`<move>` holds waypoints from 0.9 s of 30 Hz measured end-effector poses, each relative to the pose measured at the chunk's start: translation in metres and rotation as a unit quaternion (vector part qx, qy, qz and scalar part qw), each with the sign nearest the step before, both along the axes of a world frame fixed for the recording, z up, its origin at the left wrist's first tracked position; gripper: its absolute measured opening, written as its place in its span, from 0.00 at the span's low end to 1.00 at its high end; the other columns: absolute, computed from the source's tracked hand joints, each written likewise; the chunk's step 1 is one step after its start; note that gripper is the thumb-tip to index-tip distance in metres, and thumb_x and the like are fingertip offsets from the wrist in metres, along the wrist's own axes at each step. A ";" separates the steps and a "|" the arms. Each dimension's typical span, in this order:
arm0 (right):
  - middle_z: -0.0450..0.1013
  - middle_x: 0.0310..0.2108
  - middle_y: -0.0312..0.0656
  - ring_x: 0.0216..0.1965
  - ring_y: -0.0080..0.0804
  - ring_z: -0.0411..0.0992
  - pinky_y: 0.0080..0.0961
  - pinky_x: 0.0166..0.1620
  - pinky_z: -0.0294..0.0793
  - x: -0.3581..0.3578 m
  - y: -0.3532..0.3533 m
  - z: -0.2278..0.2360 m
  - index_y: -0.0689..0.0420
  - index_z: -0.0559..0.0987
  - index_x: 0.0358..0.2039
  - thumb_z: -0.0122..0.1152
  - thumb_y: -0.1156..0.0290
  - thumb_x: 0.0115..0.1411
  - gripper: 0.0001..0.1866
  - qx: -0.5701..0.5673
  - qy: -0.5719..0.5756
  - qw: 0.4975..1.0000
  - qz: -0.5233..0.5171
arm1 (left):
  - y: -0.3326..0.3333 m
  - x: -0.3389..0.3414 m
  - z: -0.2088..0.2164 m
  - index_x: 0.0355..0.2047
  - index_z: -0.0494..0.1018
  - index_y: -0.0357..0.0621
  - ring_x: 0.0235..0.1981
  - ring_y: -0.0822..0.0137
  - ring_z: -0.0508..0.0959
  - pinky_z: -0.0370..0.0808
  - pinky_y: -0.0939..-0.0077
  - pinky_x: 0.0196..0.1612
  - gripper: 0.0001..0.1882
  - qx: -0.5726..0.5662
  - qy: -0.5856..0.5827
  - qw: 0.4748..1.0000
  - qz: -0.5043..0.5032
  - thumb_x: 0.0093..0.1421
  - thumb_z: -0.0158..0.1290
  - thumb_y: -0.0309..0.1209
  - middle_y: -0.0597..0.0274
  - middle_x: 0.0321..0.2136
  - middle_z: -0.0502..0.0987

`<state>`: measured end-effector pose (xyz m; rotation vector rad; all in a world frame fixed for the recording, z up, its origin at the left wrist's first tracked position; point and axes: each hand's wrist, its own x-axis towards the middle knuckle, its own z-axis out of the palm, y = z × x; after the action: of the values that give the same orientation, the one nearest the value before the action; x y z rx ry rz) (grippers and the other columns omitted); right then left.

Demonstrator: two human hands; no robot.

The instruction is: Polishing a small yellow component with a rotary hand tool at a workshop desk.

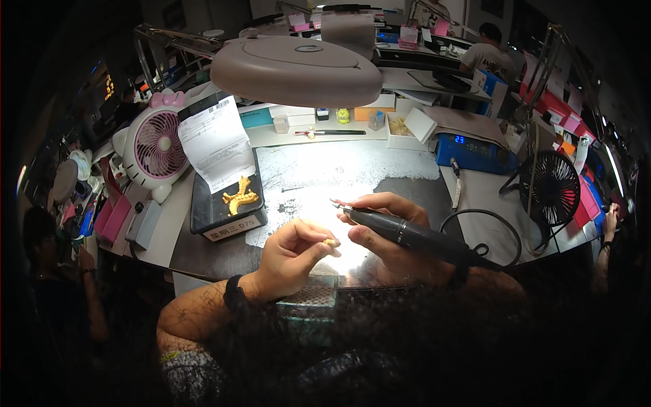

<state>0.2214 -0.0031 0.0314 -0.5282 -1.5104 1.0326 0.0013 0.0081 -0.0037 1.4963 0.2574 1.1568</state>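
Note:
My left hand (288,252) is closed in a pinch on a small yellowish, tooth-like piece (331,243). Fingertips cover most of it, so its exact shape is hard to make out. In my right hand (390,252) lies a black rotary handpiece (424,239), gripped like a pen. Its thin metal tip points up and left, a short way beyond the piece and apart from it. Left of my hands, a black tray (203,203) holds yellow dental models (241,197) and a printed paper slip (217,144) propped upright.
A large lamp (295,71) hangs over the brightly lit bench. A cable runs right near a blue control box (475,154) and a black fan (549,188). A pink-and-white fan (161,144) stands left. Behind are a white box (410,129) and a brush (339,132). Other people sit around.

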 end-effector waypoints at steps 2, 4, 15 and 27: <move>0.80 0.39 0.44 0.41 0.23 0.78 0.19 0.44 0.78 0.001 -0.003 0.001 0.63 0.78 0.48 0.72 0.75 0.58 0.18 0.060 -0.068 0.995 -0.034 | 0.000 0.000 0.000 0.40 0.67 0.35 0.46 0.62 0.81 0.81 0.65 0.51 0.05 -0.012 0.000 1.000 -0.002 0.66 0.51 0.17 0.49 0.43 0.77; 0.80 0.39 0.44 0.41 0.25 0.79 0.21 0.45 0.79 -0.002 0.002 -0.001 0.64 0.78 0.49 0.72 0.74 0.58 0.20 0.110 -0.062 0.992 -0.014 | 0.000 -0.002 0.000 0.41 0.68 0.36 0.45 0.63 0.81 0.81 0.66 0.50 0.04 -0.029 0.003 1.000 0.001 0.67 0.51 0.18 0.50 0.42 0.78; 0.79 0.40 0.47 0.41 0.37 0.80 0.33 0.46 0.78 0.001 0.012 0.005 0.62 0.79 0.47 0.73 0.70 0.56 0.20 0.299 -0.120 0.947 -0.002 | -0.001 -0.003 0.002 0.42 0.68 0.35 0.42 0.65 0.82 0.80 0.69 0.49 0.05 -0.027 0.030 0.999 0.016 0.69 0.52 0.24 0.51 0.41 0.80; 0.80 0.40 0.45 0.41 0.38 0.80 0.31 0.46 0.78 0.001 0.012 0.007 0.61 0.80 0.46 0.73 0.71 0.56 0.18 0.330 -0.133 0.934 -0.013 | -0.002 -0.004 0.004 0.43 0.68 0.34 0.43 0.65 0.82 0.80 0.70 0.50 0.05 -0.027 0.040 0.999 0.024 0.69 0.51 0.23 0.52 0.42 0.79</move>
<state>0.2226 0.0091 0.0387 -0.2065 -1.9625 0.3850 -0.0022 0.0059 0.0002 1.4982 0.3778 1.1198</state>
